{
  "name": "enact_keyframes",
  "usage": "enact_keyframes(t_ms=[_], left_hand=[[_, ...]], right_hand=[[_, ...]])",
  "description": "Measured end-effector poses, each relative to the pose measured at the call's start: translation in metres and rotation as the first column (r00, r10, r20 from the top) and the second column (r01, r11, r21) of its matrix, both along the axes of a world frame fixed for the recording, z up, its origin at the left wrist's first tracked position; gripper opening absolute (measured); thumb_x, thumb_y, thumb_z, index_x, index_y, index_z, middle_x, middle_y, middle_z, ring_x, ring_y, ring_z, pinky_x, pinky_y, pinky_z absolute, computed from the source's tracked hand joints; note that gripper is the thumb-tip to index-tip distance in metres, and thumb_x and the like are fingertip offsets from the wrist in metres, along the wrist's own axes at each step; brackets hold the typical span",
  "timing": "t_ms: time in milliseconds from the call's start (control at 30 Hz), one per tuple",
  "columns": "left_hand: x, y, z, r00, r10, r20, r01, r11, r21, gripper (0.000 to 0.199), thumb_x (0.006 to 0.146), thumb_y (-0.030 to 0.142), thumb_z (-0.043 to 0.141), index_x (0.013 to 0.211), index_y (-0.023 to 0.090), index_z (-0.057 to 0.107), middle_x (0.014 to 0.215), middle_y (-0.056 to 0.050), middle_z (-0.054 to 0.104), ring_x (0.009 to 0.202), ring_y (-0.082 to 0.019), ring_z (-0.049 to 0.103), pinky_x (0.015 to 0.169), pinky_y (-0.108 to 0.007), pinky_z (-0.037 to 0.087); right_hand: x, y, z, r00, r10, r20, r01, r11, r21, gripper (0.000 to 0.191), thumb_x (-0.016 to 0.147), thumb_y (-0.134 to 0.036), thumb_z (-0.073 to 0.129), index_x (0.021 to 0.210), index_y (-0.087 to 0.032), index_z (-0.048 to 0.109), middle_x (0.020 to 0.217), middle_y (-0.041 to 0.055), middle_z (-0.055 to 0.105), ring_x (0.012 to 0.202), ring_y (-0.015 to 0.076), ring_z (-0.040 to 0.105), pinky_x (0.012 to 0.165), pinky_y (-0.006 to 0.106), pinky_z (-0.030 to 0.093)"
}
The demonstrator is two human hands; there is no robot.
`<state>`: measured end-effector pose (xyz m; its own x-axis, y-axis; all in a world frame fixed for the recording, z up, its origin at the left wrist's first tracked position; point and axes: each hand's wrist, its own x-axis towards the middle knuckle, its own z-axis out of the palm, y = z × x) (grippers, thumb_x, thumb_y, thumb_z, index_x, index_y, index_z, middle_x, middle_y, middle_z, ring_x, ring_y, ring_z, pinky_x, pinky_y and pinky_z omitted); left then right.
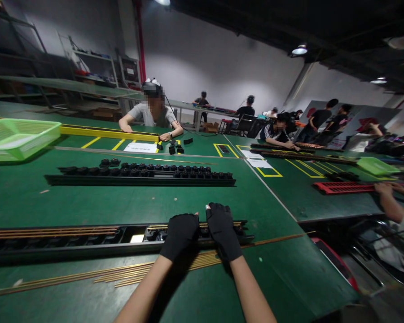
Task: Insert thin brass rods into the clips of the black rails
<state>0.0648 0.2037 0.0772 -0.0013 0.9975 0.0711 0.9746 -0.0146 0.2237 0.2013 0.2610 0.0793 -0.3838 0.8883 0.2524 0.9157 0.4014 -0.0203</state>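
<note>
I see plain black on the left hand (181, 229) and the right hand (221, 225), matching the black rail (87, 254) beneath them. The loose rods (202, 260) shine gold — the laid rods (70, 232) at the rail's left look more coppery. My bench (289, 278) is deep green, patterned with yellow outlines (269, 175); the basket (42, 140) is lime green, the far bar (111, 134) yellow, the slotted strip (343, 188) red.
</note>
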Motion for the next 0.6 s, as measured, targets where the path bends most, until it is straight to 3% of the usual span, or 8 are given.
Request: enact_keyframes(t_ms=[167, 367, 600], left_hand=[[-0.0002, -0.0002, -0.0012, 0.999, -0.005, -0.034, 0.005, 1.000, -0.001, 0.047, 0.103, 0.026, 0.026, 0.108, 0.014, 0.071, 0.085, -0.020, 0.072, 0.075, -0.030, 0.069, 0.069, -0.039, 0.049], [-0.0004, -0.0003, -0.0009, 0.998, -0.020, -0.055, 0.019, 1.000, -0.017, 0.044, 0.102, 0.024, 0.028, 0.112, 0.014, 0.069, 0.089, -0.020, 0.073, 0.079, -0.030, 0.070, 0.070, -0.038, 0.049], [0.0003, -0.0005, 0.0036, 0.999, -0.021, -0.042, 0.020, 0.999, -0.034, 0.045, 0.102, 0.026, 0.028, 0.109, 0.012, 0.070, 0.089, -0.022, 0.072, 0.079, -0.031, 0.070, 0.071, -0.039, 0.048]], right_hand=[[0.0036, 0.0016, -0.0054, 0.982, 0.156, 0.111, -0.138, 0.978, -0.155, 0.027, 0.101, -0.016, 0.044, 0.102, -0.016, 0.071, 0.098, 0.0122, 0.076, 0.091, 0.0231, 0.072, 0.081, 0.034, 0.047], [0.0043, -0.0020, -0.0032, 0.993, 0.092, 0.074, -0.081, 0.988, -0.129, 0.034, 0.104, -0.019, 0.040, 0.100, -0.016, 0.073, 0.093, 0.0126, 0.077, 0.080, 0.0185, 0.074, 0.070, 0.026, 0.048], [0.0020, -0.0012, -0.0094, 0.996, 0.059, -0.061, -0.067, 0.989, -0.132, 0.033, 0.104, -0.025, 0.045, 0.096, -0.017, 0.075, 0.091, 0.0106, 0.078, 0.087, 0.0184, 0.074, 0.075, 0.024, 0.047]])
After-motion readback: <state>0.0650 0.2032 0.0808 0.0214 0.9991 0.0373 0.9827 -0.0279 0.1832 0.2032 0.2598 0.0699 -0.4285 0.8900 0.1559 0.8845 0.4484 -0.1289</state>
